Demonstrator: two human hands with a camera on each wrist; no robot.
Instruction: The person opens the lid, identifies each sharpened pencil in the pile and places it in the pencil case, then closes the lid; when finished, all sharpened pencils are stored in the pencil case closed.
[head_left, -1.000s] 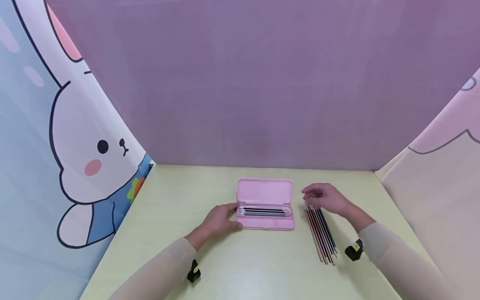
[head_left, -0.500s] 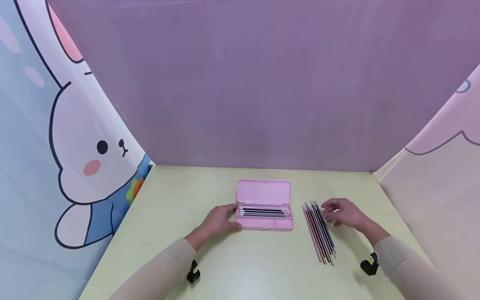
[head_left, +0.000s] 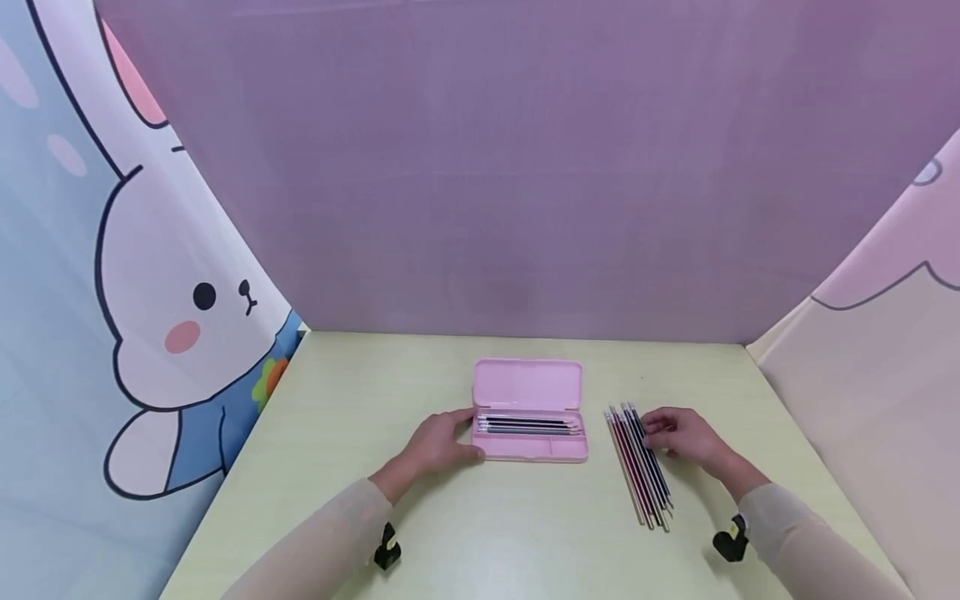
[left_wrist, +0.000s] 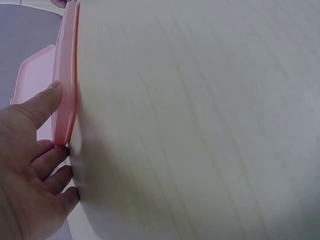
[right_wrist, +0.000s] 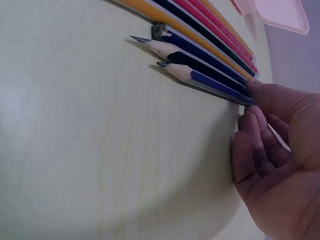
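Observation:
A pink pencil case (head_left: 528,383) lies on the table with its lid raised. Several dark pencils (head_left: 528,426) lie lengthwise in its back compartment. My left hand (head_left: 437,442) holds the case's left end, thumb on the front wall (left_wrist: 62,112) and fingers round the corner. To the right of the case, several loose pencils (head_left: 634,468) lie side by side, yellow, red and dark, points toward me. My right hand (head_left: 684,435) is at the bundle's right edge. Its thumb and fingertips pinch the outermost blue pencil (right_wrist: 215,85), near its far end.
The pale wood-grain table (head_left: 525,525) ends at a purple backdrop (head_left: 525,167). A rabbit-print cloth (head_left: 187,275) hangs at the left and a pink and cream cloth (head_left: 885,375) at the right. Each wrist carries a small black camera (head_left: 387,547).
My right hand has moved from the bundle's far end, out to its right side, then in to the outermost pencil. My left hand and the case have stayed in place.

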